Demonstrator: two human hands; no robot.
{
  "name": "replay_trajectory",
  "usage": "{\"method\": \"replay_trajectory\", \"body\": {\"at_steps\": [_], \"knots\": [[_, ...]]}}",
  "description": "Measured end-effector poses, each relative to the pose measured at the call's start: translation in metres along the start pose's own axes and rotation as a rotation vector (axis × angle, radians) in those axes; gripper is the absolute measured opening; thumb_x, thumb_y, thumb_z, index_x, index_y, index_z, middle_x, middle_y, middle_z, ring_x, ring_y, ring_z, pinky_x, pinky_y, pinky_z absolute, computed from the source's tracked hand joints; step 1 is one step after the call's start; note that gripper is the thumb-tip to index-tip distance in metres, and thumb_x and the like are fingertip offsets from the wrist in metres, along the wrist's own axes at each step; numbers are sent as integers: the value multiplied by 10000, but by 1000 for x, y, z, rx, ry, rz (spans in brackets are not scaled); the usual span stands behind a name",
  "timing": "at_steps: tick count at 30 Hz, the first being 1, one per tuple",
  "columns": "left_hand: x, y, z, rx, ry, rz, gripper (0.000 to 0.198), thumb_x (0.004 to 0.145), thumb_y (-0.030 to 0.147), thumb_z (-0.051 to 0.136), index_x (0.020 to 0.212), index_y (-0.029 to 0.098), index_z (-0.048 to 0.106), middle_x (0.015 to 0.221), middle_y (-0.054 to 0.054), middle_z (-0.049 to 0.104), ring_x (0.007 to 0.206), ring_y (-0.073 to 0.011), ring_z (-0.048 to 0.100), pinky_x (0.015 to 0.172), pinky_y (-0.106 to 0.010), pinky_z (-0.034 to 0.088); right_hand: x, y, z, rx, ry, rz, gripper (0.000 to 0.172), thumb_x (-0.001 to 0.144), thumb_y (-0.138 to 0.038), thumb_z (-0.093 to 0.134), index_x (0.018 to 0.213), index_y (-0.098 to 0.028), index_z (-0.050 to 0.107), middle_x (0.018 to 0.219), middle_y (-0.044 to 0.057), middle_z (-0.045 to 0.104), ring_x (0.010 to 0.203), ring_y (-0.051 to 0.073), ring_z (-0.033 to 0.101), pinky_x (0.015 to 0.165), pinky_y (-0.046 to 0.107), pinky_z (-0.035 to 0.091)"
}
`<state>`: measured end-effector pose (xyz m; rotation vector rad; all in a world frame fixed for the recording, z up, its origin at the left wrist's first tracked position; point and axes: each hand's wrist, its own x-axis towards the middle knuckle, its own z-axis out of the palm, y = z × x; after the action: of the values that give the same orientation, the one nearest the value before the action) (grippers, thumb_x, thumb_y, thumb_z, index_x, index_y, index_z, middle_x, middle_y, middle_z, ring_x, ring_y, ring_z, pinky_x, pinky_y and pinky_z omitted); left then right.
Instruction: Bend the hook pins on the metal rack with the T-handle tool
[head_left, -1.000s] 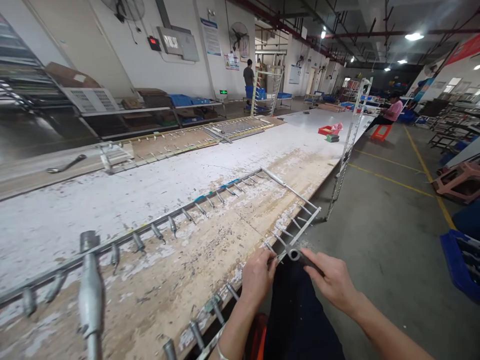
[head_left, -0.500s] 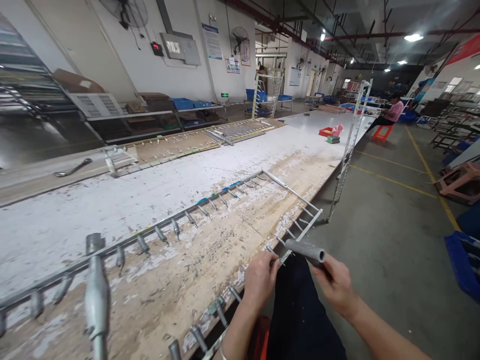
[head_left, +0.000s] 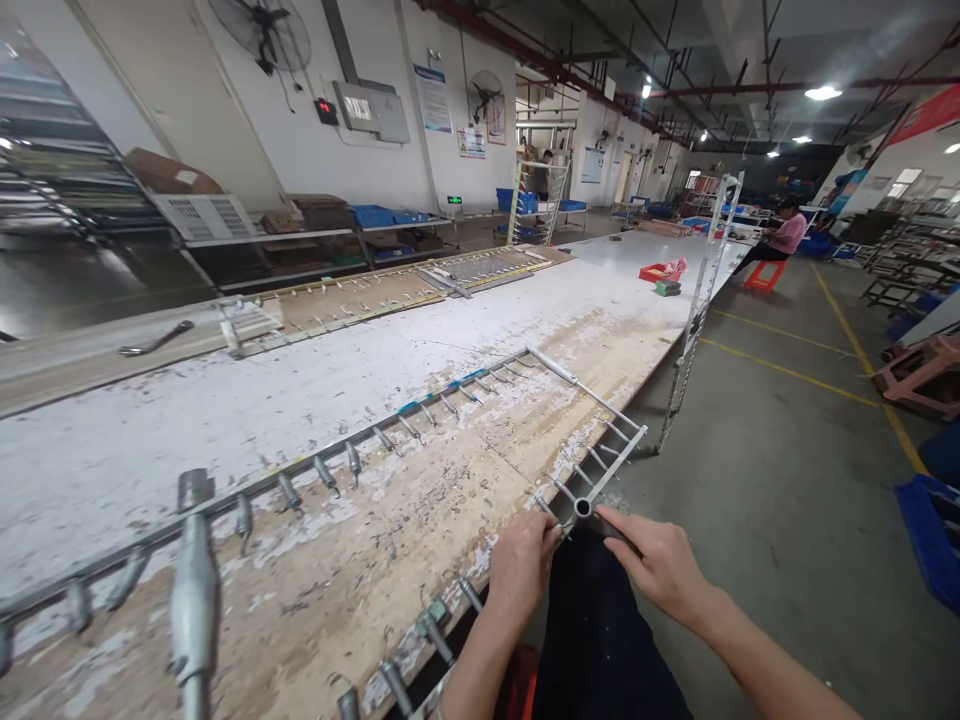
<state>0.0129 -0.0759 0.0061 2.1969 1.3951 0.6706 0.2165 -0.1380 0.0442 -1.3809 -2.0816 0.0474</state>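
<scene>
My right hand [head_left: 664,562] grips the dark handle of a hammer with a round, hollow metal head [head_left: 583,508]. One open end of the head faces me, and it is at the near rail [head_left: 619,464] of a long metal frame, close to my left fingertips. My left hand [head_left: 519,562] is closed in a pinch beside this rail; what lies between its fingers is hidden. Short grey pegs with thin hooked wires line the near rail and the frame's far rail [head_left: 300,464]. A thick grey metal fitting [head_left: 193,590] crosses the frame at the left.
The frame lies on a long worn table [head_left: 420,530], its near rail along the edge. Beyond stand another hooked frame [head_left: 352,292], a wrench [head_left: 156,338] and a red tray [head_left: 660,272]. An upright rack [head_left: 701,300] leans at the edge. A person [head_left: 784,232] sits farther off.
My right hand has swung the hammer left and down, so its head has gone from above the rail to the rail by my left fingers. My left hand stays nearly still.
</scene>
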Motion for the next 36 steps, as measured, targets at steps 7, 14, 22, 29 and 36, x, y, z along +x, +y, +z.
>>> {"method": "replay_trajectory", "body": {"at_steps": [7,14,22,29,36], "knots": [[1,-1,1,28,-24,-22,208,934,251,449,880,203,643,856,-50,674,839,-194,616,740,-290,425,-2,0,-1,42,47,-23,352,987,-290,417,1298,-224,567,841,49,720,699,171,686,631,242,537],[0,-3,2,30,-3,-27,195,920,237,467,857,207,649,831,-42,676,820,-195,617,712,-278,411,1,-1,-3,116,179,-28,362,963,-243,470,1315,-222,551,957,72,735,823,186,710,712,256,566],[0,-1,-2,-36,11,-15,115,859,224,552,813,204,655,811,-35,669,817,-193,607,734,-287,411,-2,-4,-1,158,363,-22,314,929,-204,532,1236,-234,593,937,59,733,787,193,710,698,271,571],[1,2,-5,-61,-13,-56,99,836,207,560,807,197,653,796,-34,654,794,-192,589,713,-290,397,2,-3,-7,-2,-25,-4,323,974,-282,467,1263,-238,604,722,16,676,604,143,643,536,213,486],[1,1,-3,-81,22,-30,73,817,194,562,773,191,619,778,-28,639,785,-183,578,719,-284,392,2,-4,-7,113,214,7,303,965,-259,473,1230,-224,616,767,30,689,645,154,657,596,230,518]]}}
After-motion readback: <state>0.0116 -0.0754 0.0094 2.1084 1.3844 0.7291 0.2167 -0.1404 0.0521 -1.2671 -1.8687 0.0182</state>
